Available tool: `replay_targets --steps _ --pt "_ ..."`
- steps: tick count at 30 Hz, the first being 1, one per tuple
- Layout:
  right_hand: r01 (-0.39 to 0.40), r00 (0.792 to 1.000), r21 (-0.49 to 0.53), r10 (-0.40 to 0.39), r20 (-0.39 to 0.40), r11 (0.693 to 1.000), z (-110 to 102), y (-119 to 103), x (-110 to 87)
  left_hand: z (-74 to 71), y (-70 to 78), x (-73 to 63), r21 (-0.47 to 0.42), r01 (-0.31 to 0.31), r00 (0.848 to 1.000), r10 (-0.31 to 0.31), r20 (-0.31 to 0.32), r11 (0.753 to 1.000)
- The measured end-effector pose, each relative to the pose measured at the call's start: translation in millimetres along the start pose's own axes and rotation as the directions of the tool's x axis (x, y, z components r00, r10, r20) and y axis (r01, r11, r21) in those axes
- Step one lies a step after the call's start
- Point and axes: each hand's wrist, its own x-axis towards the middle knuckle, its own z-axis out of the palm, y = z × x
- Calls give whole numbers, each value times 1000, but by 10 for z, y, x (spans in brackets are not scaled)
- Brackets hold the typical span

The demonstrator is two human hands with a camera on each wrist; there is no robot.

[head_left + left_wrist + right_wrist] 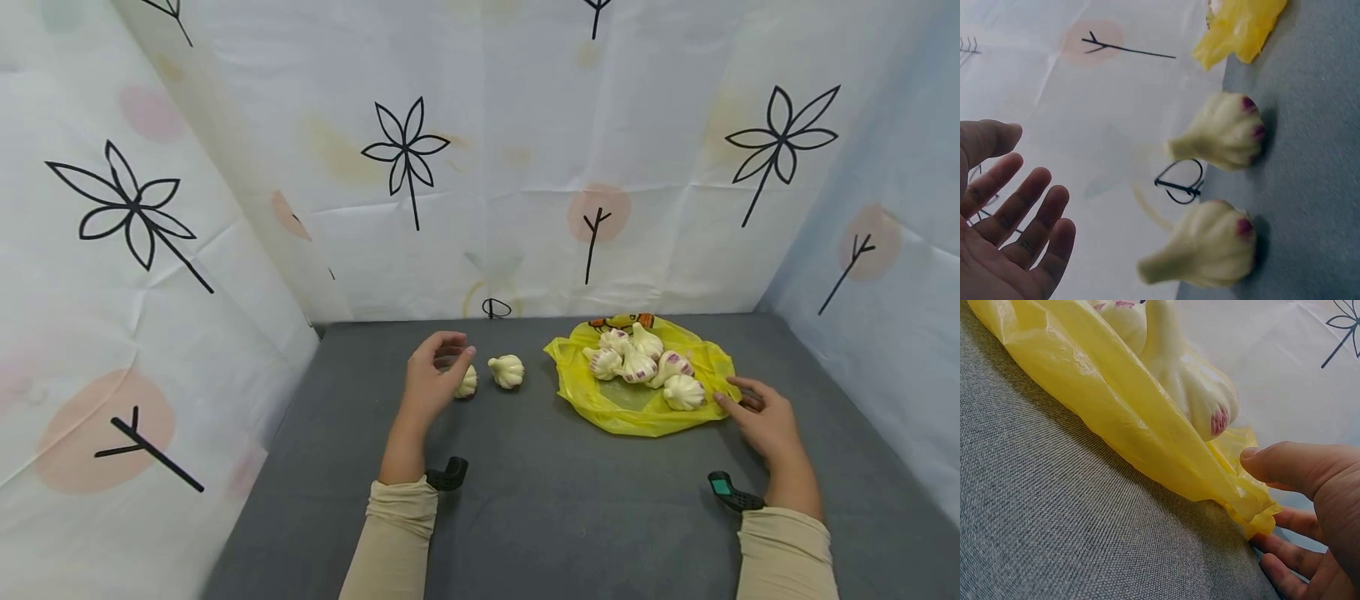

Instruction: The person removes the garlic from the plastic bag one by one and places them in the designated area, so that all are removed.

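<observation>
Two garlic bulbs stand on the grey table left of the bag: one garlic bulb in full view, another garlic bulb partly behind my left hand. That hand is raised beside them, its fingers loosely bent and holding nothing; the left wrist view shows a gap between it and both bulbs. A yellow plastic bag lies spread on the right, with several purple-tinged garlic bulbs on it. My right hand is at the bag's right edge, fingers touching the plastic and thumb held apart above it.
White cloth walls printed with black flowers and twigs rise behind and on both sides of the grey table. A dark wrist device is on the left wrist, and another wrist device on the right.
</observation>
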Motion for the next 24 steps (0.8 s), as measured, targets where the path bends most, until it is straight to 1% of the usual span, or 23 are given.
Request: replay_targets --steps 4,8,11,13,15,16,20,22,24 --pt "-2 1000 -7 2 -2 1000 -13 11 -7 107 109 65 -41 -26 999 27 42 999" --pt "-7 1000 0 7 -3 1000 -14 1 -15 258 176 116 -70 -48 994 54 93 996" --pt "-6 1000 5 6 -8 1000 -13 -7 -22 397 217 139 -75 -63 986 73 148 995" --pt "-2 1000 3 2 -9 1000 -15 -11 -26 495 250 145 -58 -78 978 87 189 995" --pt "-3 1000 2 3 -8 1000 -16 -20 -32 597 292 140 -26 -92 966 96 241 995" --pt "-5 1000 3 5 -7 1000 -18 -24 -36 649 311 134 -13 -101 957 101 273 995" --pt "-10 1000 11 10 0 1000 -24 -28 -55 846 340 116 10 -140 908 124 400 990" --pt "-9 1000 16 9 1 1000 -25 -26 -61 935 338 112 -5 -136 890 125 440 991" --pt "-5 1000 19 5 -1 1000 -27 -22 -63 1023 332 120 -6 -136 880 124 458 991"
